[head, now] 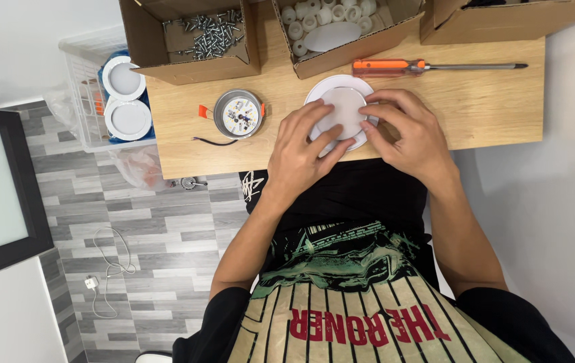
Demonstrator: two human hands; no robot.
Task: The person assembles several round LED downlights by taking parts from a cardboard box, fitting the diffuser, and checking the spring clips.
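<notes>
Both hands press on a round white lamp point(341, 111) at the table's point(489, 114) near edge: left hand point(297, 151) and right hand point(412, 134) spread their fingers flat over its disc from either side, steadying it. Beside it lies a metal lamp body point(237, 114); an orange screwdriver point(429, 66) waits behind.

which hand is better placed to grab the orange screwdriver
Right, probably. The right hand rests on the white round lamp just below the orange screwdriver; the left hand sits farther away, on the lamp's other side.
</notes>
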